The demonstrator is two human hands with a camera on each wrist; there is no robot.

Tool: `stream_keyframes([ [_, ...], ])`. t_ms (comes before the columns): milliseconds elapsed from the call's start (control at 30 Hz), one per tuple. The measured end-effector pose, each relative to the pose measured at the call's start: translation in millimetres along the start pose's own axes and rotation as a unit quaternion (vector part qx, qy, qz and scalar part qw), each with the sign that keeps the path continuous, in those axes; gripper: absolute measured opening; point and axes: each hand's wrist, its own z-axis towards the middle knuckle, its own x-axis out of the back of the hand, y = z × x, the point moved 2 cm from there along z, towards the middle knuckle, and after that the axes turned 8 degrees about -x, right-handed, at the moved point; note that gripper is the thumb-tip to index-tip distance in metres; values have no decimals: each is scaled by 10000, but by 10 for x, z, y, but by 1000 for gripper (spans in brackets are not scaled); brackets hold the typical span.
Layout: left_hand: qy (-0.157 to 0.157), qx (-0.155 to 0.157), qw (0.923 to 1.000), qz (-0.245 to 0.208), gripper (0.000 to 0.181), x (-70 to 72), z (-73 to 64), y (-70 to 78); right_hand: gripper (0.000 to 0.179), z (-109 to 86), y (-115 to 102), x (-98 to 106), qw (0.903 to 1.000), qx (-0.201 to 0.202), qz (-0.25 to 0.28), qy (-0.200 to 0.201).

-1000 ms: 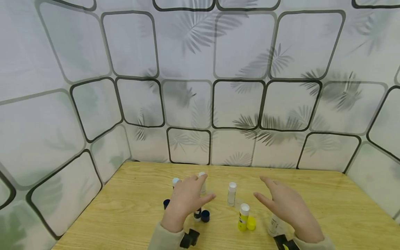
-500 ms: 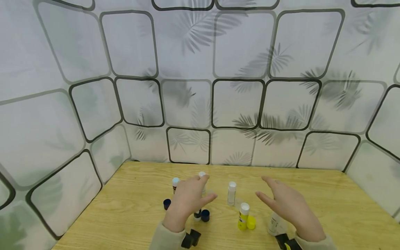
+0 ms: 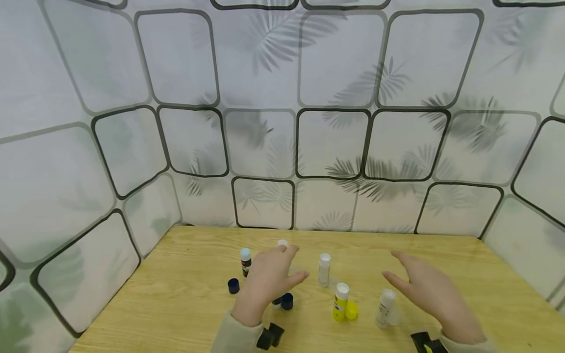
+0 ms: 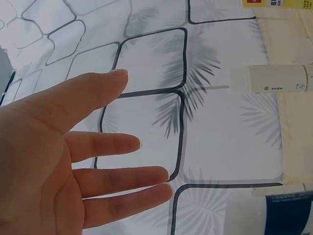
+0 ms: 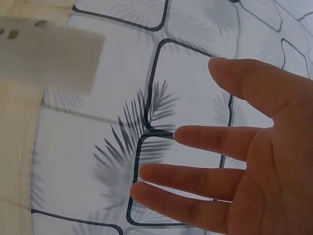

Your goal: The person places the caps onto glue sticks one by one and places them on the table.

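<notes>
My left hand [image 3: 267, 279], fingers extended and thumb apart, hovers over several glue sticks at the left and partly hides them. A dark glue stick with a light-blue top [image 3: 245, 262] stands just beyond it. Nothing lies in its palm [image 4: 44, 161] in the left wrist view. To the right, my right hand [image 3: 434, 294] is held in the air with fingers spread, holding nothing. Nearest to it stands a white glue stick [image 3: 385, 309]. Between the hands are a yellow glue stick [image 3: 340, 302] with a white top and another white glue stick [image 3: 324, 269].
A yellow cap [image 3: 351, 310] lies beside the yellow stick. Two navy caps, one left of the left hand [image 3: 233, 286] and another navy cap [image 3: 287, 301] by its wrist, rest on the wooden table [image 3: 145, 309]. A patterned curtain [image 3: 265, 147] stands behind the table.
My right hand has moved to the right, uncovering the white glue stick beside it. The left hand has hardly moved, and the head view has shifted slightly.
</notes>
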Motion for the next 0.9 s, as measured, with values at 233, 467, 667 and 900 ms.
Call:
stream_keyframes([
  [233,139,-188,9997,37,50,-36,32,54,80,-37,238,27,9994,-216,-146,-208],
  [467,798,-740,9939,-165,41,-114,71,208,81,-59,304,45,9985,-287,-134,-457],
  [667,1369,-1123,9824,-587,38,-205,174,444,80,-65,305,33,9981,-261,-17,-563],
  [900,1186,-789,9816,-1274,44,-239,318,718,79,-58,288,19,9992,-151,51,-363],
])
